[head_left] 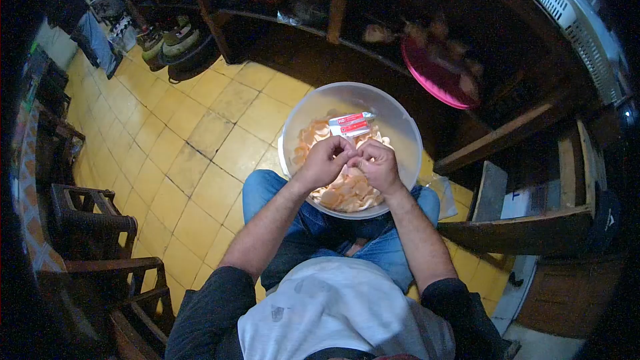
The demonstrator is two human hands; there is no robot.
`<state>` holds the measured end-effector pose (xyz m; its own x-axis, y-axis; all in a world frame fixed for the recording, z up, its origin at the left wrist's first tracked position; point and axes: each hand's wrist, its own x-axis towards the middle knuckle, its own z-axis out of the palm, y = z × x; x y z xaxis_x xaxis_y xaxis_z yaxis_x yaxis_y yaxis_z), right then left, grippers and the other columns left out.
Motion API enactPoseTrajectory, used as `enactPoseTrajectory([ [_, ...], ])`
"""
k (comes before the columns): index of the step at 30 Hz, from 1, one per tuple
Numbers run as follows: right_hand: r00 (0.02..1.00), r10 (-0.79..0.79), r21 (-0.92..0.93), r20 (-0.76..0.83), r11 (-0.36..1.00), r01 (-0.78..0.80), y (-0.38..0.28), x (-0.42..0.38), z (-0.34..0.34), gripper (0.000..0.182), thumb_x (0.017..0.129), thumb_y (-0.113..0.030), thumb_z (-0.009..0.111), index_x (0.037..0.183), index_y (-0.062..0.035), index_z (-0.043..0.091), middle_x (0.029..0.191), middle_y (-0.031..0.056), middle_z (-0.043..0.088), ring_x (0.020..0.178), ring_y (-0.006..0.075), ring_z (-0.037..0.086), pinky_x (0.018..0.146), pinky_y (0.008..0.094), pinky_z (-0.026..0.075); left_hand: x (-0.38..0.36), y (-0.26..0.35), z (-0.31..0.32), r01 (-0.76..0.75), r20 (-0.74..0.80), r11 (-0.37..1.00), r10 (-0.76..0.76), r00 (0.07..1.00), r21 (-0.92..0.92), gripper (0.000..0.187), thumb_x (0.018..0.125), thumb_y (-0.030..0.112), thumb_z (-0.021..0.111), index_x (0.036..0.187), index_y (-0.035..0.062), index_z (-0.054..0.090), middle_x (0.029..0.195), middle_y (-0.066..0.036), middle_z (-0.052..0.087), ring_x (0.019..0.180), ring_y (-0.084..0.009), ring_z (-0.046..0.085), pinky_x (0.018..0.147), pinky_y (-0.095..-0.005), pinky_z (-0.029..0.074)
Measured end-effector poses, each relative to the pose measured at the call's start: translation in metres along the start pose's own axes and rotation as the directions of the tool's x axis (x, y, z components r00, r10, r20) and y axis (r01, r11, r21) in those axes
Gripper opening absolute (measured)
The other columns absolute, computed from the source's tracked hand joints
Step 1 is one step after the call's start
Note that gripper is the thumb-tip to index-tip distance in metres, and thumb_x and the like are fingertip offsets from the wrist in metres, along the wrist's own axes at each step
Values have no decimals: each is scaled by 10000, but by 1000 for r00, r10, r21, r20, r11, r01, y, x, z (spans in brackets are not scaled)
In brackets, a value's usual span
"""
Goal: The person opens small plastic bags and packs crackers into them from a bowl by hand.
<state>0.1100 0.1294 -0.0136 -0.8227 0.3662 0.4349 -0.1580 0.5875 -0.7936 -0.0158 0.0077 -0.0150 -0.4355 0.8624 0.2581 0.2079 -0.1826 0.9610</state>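
A translucent plastic tub [301,100] rests against my legs. Many thin, pale-orange round pieces [337,197] that look like crackers or chips fill its lower part. Two red-and-white printed packets or boxes [351,122] lie on them near the tub's far side. Over the middle of the tub, my left hand [327,162] and my right hand [376,168] meet at the fingertips. Both are closed in a pinch. Whatever sits between the fingers is too small or too hidden to name.
Dark wooden shelving [280,47] runs along the far side, with a pink tray [437,80] of blurred items on it. Dark plastic chairs [93,210] stand at left. A person's leg [99,40] shows at upper left beside shoes [180,39]. The floor is yellow tile [183,170].
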Motion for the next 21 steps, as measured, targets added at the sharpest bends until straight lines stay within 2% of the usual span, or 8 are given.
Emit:
enactPoseTrajectory([
  [2,981,163,76,-103,985,-156,2,0,-2,266,719,-18,755,605,-37,516,714,36,595,683,115,560,622,263,460,-4,6,1,32,-26,996,-30,999,84,89,903,93,594,861,19,565,769,-14,591,657,-72,518,566,-223,431],
  [3,981,163,75,-103,985,-155,4,0,-1,266,719,-18,755,605,-37,516,714,36,595,683,115,560,622,263,460,-5,12,2,67,-54,984,-59,997,167,94,898,89,597,852,24,548,759,-16,575,657,-76,509,570,-228,431],
  [5,948,182,187,-262,973,-135,7,-1,4,287,729,-160,807,643,-41,560,639,18,590,605,87,528,582,255,449,-5,13,1,60,-59,978,-49,997,201,88,891,90,607,866,21,558,759,-30,582,658,-82,523,577,-237,442],
  [9,946,251,155,-207,963,-221,7,-3,2,244,756,-132,779,680,-38,567,689,23,613,659,81,554,616,248,466,-2,2,3,-37,-130,969,71,989,246,86,868,90,631,876,14,592,750,-74,603,648,-126,570,585,-278,474],
  [11,931,364,181,-42,919,-351,-1,-1,3,192,779,-116,747,715,-35,584,723,22,613,694,80,562,639,247,467,-4,3,2,-49,-96,951,82,992,307,97,859,97,642,861,9,602,744,-89,606,641,-146,581,580,-290,477],
  [16,977,212,25,-17,977,-211,10,-3,1,109,797,-86,711,790,-40,612,706,0,576,679,76,529,641,252,453,-5,15,3,11,-57,922,12,998,387,156,828,147,670,815,4,608,751,-129,595,653,-217,610,600,-330,491],
  [18,926,371,166,-70,919,-356,12,-3,-1,91,808,-52,678,776,-40,593,714,5,576,680,77,530,632,247,447,-4,13,1,21,-53,914,1,999,405,151,831,143,664,818,5,604,748,-130,595,643,-220,607,593,-332,489],
  [21,890,411,344,-195,879,-331,19,1,-8,92,816,-25,644,760,-39,572,718,5,566,682,72,524,625,235,441,-4,14,2,8,-62,920,18,998,391,137,839,128,647,816,5,591,740,-129,595,631,-223,606,580,-331,486],
])
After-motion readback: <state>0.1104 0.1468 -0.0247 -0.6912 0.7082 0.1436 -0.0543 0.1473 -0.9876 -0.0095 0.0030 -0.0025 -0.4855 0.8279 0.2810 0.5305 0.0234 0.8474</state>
